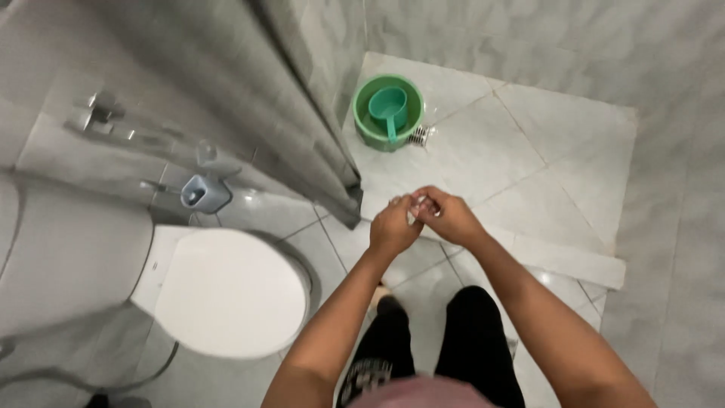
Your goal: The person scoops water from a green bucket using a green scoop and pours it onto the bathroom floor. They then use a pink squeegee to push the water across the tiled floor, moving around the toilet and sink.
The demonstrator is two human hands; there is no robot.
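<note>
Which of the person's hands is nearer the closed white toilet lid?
Left. The left hand is on the side of the white toilet lid, above and right of it in the image. The right hand touches the left hand on its far side, farther away.

Green bucket [375, 128], teal dipper [388, 108] inside; white toilet lid [230, 291]; grey marbled floor tiles [559, 151]; black trousers [476, 340].
</note>
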